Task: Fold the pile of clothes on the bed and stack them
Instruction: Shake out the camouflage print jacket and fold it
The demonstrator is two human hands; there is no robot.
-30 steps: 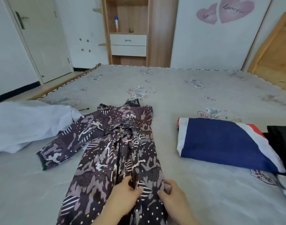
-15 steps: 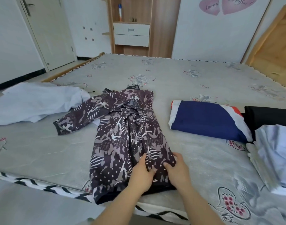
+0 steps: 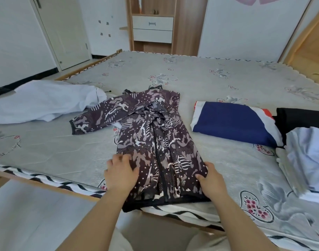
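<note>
Head view: the black garment (image 3: 303, 120) and pale blue folded cloth (image 3: 310, 160) run off the right edge. The patterned jacket (image 3: 155, 142) lies on the bed (image 3: 227, 78), hem at the near edge. The left hand (image 3: 121, 172) presses flat on it; the right hand (image 3: 212, 180) grips its right side. Bare mattress lies beyond.

Five garments on one bed (image 3: 218, 77): camouflage jacket (image 3: 155, 138), two pale blue (image 3: 42, 104) (image 3: 309, 156), one navy (image 3: 232, 122), one black (image 3: 299, 118). Two hands (image 3: 121, 171) (image 3: 212, 180).
</note>
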